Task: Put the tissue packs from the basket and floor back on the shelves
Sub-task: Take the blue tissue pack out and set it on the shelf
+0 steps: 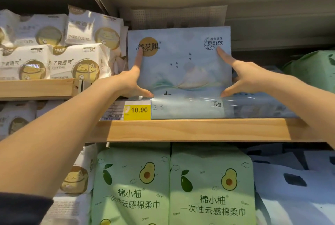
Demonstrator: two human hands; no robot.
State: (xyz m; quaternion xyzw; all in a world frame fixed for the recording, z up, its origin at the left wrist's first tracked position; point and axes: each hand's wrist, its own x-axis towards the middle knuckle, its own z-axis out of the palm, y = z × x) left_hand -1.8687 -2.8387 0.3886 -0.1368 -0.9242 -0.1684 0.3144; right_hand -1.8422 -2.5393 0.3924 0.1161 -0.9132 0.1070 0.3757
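Note:
A pale blue tissue pack [181, 65], printed with a gold circle, birds and a small boat, stands upright on the wooden shelf [199, 129]. It rests on another blue pack [190, 108] lying flat beneath it. My left hand [134, 80] presses its left side, index finger stretched up to the gold circle and thumb at the lower edge. My right hand [243, 76] holds the right side the same way, index finger near the top right print. Both hands frame the pack between finger and thumb.
White cat-print packs [59, 47] fill the shelf to the left. Green avocado-print packs [172, 185] stand on the shelf below. A yellow 10.90 price tag [137, 110] sits on the shelf lip. A green pack [313, 69] is at the right, and a shelf board hangs overhead.

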